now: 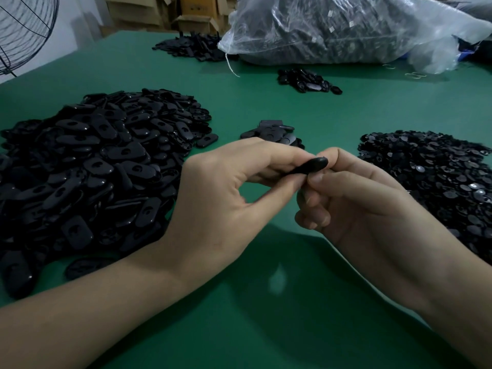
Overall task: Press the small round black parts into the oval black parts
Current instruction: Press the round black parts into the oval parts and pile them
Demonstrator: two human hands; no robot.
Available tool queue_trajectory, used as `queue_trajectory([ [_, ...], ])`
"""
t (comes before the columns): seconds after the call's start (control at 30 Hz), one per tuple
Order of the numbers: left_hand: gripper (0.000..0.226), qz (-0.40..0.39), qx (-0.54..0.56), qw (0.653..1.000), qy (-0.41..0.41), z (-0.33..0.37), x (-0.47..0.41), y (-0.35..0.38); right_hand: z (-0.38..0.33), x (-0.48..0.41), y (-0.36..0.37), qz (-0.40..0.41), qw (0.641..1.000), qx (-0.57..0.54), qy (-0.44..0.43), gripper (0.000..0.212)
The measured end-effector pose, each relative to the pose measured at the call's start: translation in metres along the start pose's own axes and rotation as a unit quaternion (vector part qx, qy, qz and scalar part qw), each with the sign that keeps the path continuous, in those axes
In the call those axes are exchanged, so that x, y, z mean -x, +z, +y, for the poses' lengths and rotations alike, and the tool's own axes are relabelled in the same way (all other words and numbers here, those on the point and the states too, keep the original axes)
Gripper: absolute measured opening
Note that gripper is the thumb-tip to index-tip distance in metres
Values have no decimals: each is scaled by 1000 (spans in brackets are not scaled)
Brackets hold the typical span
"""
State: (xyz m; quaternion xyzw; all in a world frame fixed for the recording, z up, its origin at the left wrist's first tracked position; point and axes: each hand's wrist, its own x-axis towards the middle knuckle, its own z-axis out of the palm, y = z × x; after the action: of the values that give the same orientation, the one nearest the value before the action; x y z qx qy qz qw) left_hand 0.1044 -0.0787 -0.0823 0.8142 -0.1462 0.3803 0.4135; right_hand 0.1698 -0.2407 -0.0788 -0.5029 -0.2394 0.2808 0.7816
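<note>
**Seat the round part squarely**

On your left lies the big heap of oval parts (93,166). Your left hand (229,187) pinches one oval part (310,167) between thumb and fingers, above the green table (266,315) in the middle. Your right hand (354,206) meets it there, thumb and forefinger closed on the part's right end. Whether a round part sits under them is hidden. Keep the oval level, press straight into the hole, and feel for an even seat. The heap of round parts (439,182) waits on your right.
</note>
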Motion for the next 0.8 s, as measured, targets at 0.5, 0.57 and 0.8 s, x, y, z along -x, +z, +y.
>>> queue_trajectory([
  [0.5, 11, -8, -125, 986, 109, -6, 0, -7, -1, 0, -4, -23, 996, -62, 59, 11],
  [0.57, 12, -11, -114, 989, 90, -6, -1, -6, -1, 1, -4, -20, 996, -64, 60, 10],
  [0.8, 19, -30, -52, 998, -3, -7, -2, -2, 1, 2, -3, 25, 999, 18, 11, 11],
])
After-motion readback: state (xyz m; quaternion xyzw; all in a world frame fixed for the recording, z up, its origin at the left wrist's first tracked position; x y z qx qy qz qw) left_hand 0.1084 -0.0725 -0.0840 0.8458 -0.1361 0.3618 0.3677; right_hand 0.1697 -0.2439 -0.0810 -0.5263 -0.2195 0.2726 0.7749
